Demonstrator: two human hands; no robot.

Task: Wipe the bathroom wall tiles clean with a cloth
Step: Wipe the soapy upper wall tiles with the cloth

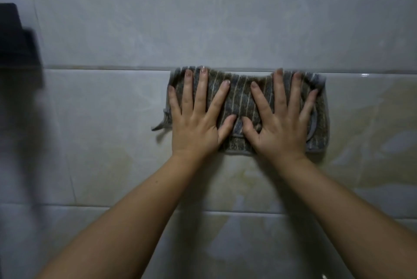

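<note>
A folded cloth [241, 100] with brown and grey stripes lies flat against the glossy pale wall tiles [101, 132], its top edge along a horizontal grout line. My left hand [196, 118] presses on the cloth's left half with fingers spread and straight. My right hand [282, 120] presses on the right half the same way, thumbs nearly touching in the middle. Both forearms reach up from the bottom of the view. A short loop tag sticks out at the cloth's lower left corner.
A dark, blurred fixture [18, 44] juts from the wall at the far left. Grout lines [101, 67] run across the wall above and below the hands. Yellowish marbling shows on the tiles under and right of the cloth.
</note>
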